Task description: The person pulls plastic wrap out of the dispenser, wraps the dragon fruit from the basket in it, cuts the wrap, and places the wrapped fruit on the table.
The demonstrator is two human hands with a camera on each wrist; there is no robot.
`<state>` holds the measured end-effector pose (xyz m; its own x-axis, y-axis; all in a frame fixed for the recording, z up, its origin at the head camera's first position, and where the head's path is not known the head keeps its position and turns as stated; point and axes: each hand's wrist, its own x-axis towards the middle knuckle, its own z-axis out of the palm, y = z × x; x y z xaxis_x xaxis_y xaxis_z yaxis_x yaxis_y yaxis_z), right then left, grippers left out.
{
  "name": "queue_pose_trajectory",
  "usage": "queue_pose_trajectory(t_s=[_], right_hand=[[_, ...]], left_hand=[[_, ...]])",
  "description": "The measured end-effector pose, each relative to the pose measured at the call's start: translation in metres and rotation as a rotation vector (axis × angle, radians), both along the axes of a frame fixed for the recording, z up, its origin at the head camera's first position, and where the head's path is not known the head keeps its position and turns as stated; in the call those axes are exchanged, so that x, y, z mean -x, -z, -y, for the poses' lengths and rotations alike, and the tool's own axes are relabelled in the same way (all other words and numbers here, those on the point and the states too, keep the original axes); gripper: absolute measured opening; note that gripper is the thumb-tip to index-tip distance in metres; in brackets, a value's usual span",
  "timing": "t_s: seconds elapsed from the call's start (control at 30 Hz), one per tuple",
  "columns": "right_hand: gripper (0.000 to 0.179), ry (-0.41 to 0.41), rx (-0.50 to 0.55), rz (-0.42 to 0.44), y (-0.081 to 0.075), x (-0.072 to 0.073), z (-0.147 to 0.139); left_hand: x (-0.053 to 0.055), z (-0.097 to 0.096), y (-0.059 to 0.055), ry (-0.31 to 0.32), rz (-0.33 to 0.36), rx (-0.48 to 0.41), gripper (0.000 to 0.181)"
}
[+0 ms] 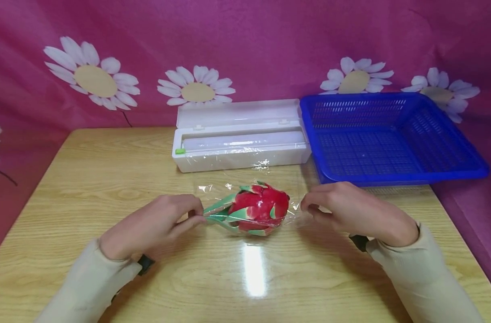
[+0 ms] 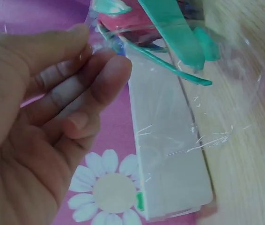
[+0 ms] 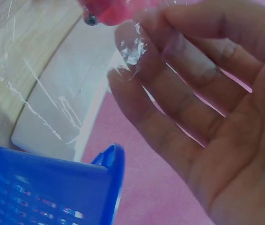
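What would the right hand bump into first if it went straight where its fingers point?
Past the clear film it pinches, the right hand would probably meet the dragon fruit, though depth is unclear.

Both wrist views cut off the dragon fruit (image 2: 135,24) and the right one the blue basket (image 3: 53,180) (at left and bottom), while the clear film (image 1: 225,185) is too faint to trace fully.
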<state>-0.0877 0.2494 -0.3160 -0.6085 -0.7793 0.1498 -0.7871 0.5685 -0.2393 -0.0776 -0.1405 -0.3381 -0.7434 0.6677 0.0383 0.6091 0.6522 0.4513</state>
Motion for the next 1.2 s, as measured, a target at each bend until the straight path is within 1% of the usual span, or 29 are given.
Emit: queue_pose_trajectory(t_s=[0.07, 0.13, 0.3, 0.37, 0.43, 0.5, 0.57, 0.7, 0.93, 1.1, 1.13, 1.2], right_hand=[[0.019, 0.002, 0.017, -0.04, 0.002, 0.002, 0.001], [0.019, -0.009, 0.043, -0.102, 0.004, 0.004, 0.002], [0.022, -0.022, 0.112, -0.226, 0.011, 0.011, 0.005], [0.022, -0.005, 0.125, -0.251, 0.013, 0.012, 0.007], [0.021, 0.017, 0.134, -0.271, 0.015, 0.013, 0.009], [0.021, 0.037, 0.143, -0.279, 0.017, 0.013, 0.011], [0.02, 0.046, 0.153, -0.278, 0.018, 0.014, 0.013], [0.02, 0.039, 0.162, -0.274, 0.021, 0.015, 0.017], [0.022, 0.008, 0.205, -0.306, 0.028, 0.018, 0.022], [0.023, 0.008, 0.248, -0.314, 0.034, 0.019, 0.026], [0.022, 0.009, 0.253, -0.311, 0.035, 0.02, 0.027], [0.022, 0.013, 0.263, -0.303, 0.038, 0.021, 0.029]], left_hand=[[0.002, -0.001, 0.0, -0.021, 0.014, -0.011, 0.007], [0.004, -0.002, 0.001, -0.035, 0.021, -0.026, 0.006], [0.008, -0.006, 0.004, -0.066, 0.071, -0.066, 0.006], [0.009, -0.007, 0.004, -0.08, 0.098, -0.081, 0.008], [0.009, -0.009, 0.005, -0.094, 0.1, -0.097, 0.008], [0.009, -0.01, 0.006, -0.109, 0.084, -0.11, 0.007], [0.009, -0.012, 0.007, -0.125, 0.052, -0.118, 0.006], [0.009, -0.015, 0.01, -0.13, 0.002, -0.126, 0.006], [0.01, -0.02, 0.014, -0.115, -0.011, -0.162, 0.012], [0.013, -0.025, 0.018, -0.099, -0.037, -0.172, 0.015], [0.013, -0.026, 0.018, -0.098, -0.037, -0.173, 0.016], [0.014, -0.028, 0.02, -0.108, -0.015, -0.173, 0.02]])
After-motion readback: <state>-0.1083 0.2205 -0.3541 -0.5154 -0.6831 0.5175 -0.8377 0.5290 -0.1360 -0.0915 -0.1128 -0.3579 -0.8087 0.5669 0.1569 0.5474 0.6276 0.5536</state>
